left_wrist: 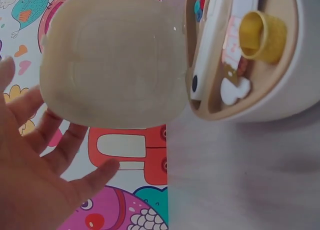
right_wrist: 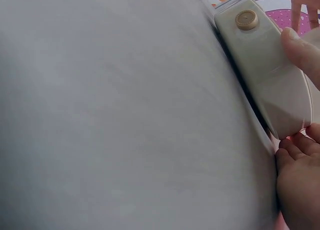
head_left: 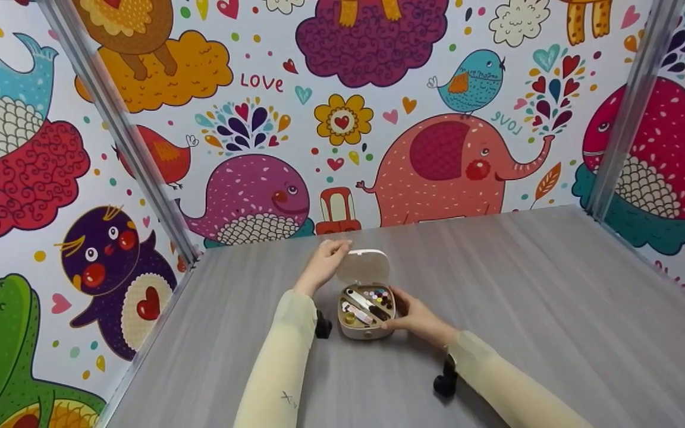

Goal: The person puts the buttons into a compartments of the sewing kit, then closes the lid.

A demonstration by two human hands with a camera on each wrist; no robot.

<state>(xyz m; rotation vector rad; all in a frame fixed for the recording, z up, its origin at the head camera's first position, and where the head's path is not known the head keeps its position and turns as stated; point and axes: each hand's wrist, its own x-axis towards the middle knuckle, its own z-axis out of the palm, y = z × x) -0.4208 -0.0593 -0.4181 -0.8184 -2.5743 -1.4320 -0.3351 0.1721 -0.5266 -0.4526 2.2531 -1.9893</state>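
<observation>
We log cream sewing box [head_left: 365, 321] on worktop [head_left: 527, 297], lid [head_left: 363, 266] raised, holding yellow thimble [left_wrist: 262, 36], coloured threads, right hand [head_left: 417, 315] gripping its side, left hand [head_left: 324, 264] spread behind lid.

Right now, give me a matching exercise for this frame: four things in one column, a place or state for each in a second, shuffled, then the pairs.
Things:
1. lid
2. thimble
3. left hand
4. right hand

Places or states:
A. holds the side of the sewing kit box
B. yellow, lying inside the box
C. swung open, standing up behind the box
D. fingers spread, at the raised lid

Pairs: 1-C, 2-B, 3-D, 4-A
</observation>
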